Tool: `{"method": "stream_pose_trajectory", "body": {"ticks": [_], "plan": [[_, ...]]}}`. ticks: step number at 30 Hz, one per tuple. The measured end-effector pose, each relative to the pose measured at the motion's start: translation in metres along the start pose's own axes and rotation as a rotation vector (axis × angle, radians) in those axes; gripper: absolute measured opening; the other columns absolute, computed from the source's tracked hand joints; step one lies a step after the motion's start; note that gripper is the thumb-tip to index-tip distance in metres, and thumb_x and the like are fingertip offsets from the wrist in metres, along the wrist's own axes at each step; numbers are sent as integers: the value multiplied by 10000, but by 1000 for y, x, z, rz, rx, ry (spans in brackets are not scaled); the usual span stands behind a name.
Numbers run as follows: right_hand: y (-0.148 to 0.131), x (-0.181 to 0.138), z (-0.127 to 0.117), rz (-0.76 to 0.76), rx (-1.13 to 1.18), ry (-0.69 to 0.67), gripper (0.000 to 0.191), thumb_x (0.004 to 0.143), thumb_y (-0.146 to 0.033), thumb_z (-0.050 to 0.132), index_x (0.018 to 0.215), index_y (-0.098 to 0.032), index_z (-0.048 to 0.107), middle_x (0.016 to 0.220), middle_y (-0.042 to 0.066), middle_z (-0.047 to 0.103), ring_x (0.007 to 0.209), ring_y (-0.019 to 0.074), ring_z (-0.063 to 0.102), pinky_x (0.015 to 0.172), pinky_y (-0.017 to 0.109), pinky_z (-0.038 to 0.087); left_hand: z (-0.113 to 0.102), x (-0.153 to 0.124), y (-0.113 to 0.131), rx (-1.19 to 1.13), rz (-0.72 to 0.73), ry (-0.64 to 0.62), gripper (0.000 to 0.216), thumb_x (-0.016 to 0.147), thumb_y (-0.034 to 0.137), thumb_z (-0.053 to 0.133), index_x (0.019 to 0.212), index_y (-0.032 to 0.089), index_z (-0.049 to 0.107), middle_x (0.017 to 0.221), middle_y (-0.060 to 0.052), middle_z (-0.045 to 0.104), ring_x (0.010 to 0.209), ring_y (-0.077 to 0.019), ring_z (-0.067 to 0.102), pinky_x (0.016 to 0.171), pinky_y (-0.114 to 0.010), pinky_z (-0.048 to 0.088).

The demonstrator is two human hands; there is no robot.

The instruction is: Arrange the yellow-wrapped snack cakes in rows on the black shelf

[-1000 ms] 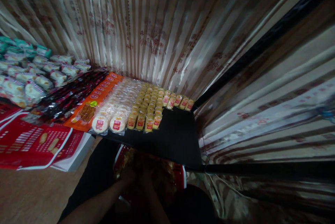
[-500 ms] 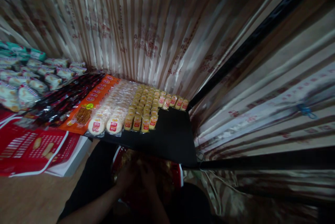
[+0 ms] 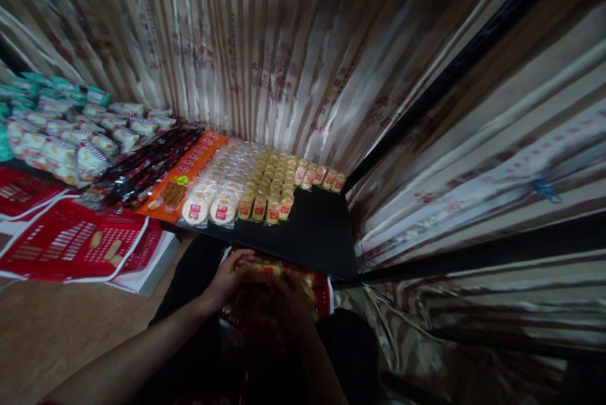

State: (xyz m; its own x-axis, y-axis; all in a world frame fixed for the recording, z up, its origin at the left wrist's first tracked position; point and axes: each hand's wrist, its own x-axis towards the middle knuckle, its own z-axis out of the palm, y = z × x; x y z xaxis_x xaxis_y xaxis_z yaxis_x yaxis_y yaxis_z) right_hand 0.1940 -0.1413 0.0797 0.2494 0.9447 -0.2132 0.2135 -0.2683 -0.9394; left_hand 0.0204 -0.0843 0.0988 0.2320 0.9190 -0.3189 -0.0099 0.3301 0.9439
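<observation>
Over an open red bag [image 3: 324, 294] on my lap, my left hand [image 3: 233, 275] is closed on the left end of a short row of small yellow-wrapped snack packs [image 3: 266, 272]. At the right end of that row is my right hand [image 3: 291, 299], its fingers bent against the packs; it is dim and partly blurred. More yellow packs [image 3: 308, 282] show inside the bag, by the right hand. Just beyond, on the black table [image 3: 317, 234], similar yellow snack packs [image 3: 269, 187] stand in rows.
Left of the yellow rows lie round white crackers [image 3: 208, 206], an orange snack bag [image 3: 175, 184], dark long packets [image 3: 151, 159], and white and green packets [image 3: 89, 134]. A red printed bag [image 3: 80, 241] hangs at the left front. A striped curtain [image 3: 274, 45] and black pole [image 3: 407, 121] bound the table.
Both hands have risen out of the bag's depth, and yellow packs now show between them. My left hand has moved up. The view has shifted slightly left and down.
</observation>
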Motion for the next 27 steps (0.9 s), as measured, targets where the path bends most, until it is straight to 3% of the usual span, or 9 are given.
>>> {"method": "stream_pose_trajectory", "body": {"ticks": [3,6,11,15,17,19,22,27], "plan": [[-11,-4,-3,-234,-172,34,280,754,-309,572,994,-215,680,1208,62,597,1122,235,546,947,336,444,7,-5,11,-135,-12,56,503,681,459,616,1071,152,535,1023,-80,628,927,-211,608,791,-315,490],[-13,-7,-1,-280,-182,65,316,806,-321,521,1081,-228,646,1249,52,571,1153,223,525,970,334,431,19,-7,17,-92,8,-3,500,703,436,601,1103,150,508,989,-80,641,883,-209,622,753,-314,502],[-13,-1,-3,-165,-172,137,326,803,-351,512,1056,-196,647,1010,71,691,929,229,644,791,337,527,36,3,27,322,152,33,382,756,281,472,1114,166,533,1068,-80,642,976,-210,605,874,-346,476],[-29,9,-25,-237,-367,270,467,741,-386,591,1156,-173,590,1144,114,632,1075,277,567,941,434,433,47,18,44,638,340,-78,468,722,178,448,1183,173,529,1235,-78,578,1156,-196,520,1022,-345,377],[-39,16,-38,-301,-403,254,467,747,-377,584,1179,-200,576,1185,95,611,1105,268,546,979,440,397,55,26,55,718,439,-169,483,734,182,449,1212,160,514,1255,-91,564,1168,-196,511,1024,-337,377],[-44,25,-48,-296,-342,201,439,757,-362,571,1172,-220,580,1158,72,629,1049,236,582,934,386,443,67,37,66,755,486,-220,450,756,194,443,1197,156,527,1229,-93,583,1147,-196,527,1008,-329,392],[-44,47,-61,-227,-193,180,399,748,-372,580,1109,-208,619,1051,63,675,912,200,633,801,300,507,88,57,81,764,435,-220,436,767,204,447,1193,159,526,1141,-85,628,1058,-196,576,963,-327,426],[-37,103,-82,-186,-28,359,453,683,-438,616,1036,-155,635,846,68,694,689,175,625,666,285,509,129,91,90,589,359,-83,519,779,212,451,1291,144,407,1187,-100,569,942,-161,604,854,-284,488]]}}
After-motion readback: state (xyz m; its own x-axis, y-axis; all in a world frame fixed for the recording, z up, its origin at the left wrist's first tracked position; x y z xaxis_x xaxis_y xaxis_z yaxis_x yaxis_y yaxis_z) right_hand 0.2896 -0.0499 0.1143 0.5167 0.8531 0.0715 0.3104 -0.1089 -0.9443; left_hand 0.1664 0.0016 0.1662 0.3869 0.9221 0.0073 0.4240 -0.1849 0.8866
